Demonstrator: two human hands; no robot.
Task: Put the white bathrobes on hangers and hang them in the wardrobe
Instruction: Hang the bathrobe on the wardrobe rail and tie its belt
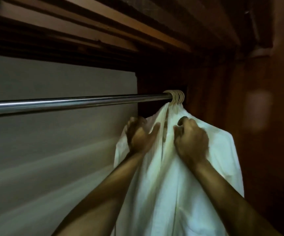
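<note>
White bathrobes (175,176) hang bunched at the right end of a steel wardrobe rail (69,103). Several pale hanger hooks (176,97) sit close together on the rail, next to the wardrobe's side wall. My left hand (140,135) grips the left shoulder of the front robe, fingers curled into the cloth. On the right side of the collar, my right hand (191,142) clutches the fabric. The hanger bodies are hidden under the robes. The picture is dim and a little blurred.
A dark wooden side panel (240,133) stands right beside the robes. A wooden top with slats (120,31) runs overhead. A pale back wall (52,142) lies behind the rail, whose left stretch carries nothing.
</note>
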